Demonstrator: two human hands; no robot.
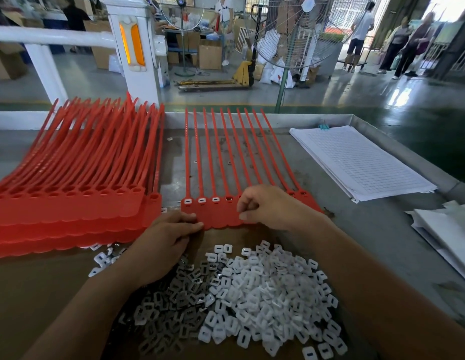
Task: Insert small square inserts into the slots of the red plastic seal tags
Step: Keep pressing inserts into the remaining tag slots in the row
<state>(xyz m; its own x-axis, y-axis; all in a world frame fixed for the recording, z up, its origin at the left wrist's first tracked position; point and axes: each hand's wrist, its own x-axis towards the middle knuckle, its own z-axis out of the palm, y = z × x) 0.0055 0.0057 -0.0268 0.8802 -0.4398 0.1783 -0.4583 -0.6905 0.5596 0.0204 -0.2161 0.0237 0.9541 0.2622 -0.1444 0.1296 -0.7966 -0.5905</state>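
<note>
My left grip (169, 240) lies relaxed, fingertips (198, 224) steadying the red tag strip (218, 216) on the worktop (369, 229), my right grip (273, 206) curls over its slots, contents unseen, and the heaped white inserts (265, 294) look light, stiff and slippery, best pinched by their edges.

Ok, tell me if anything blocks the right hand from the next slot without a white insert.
Nothing visible does. That fourth slot lies uncovered just left of the right hand, which hides the slots further right. The left hand touches the lower left edge of the red tag strip, away from the slots.
</note>
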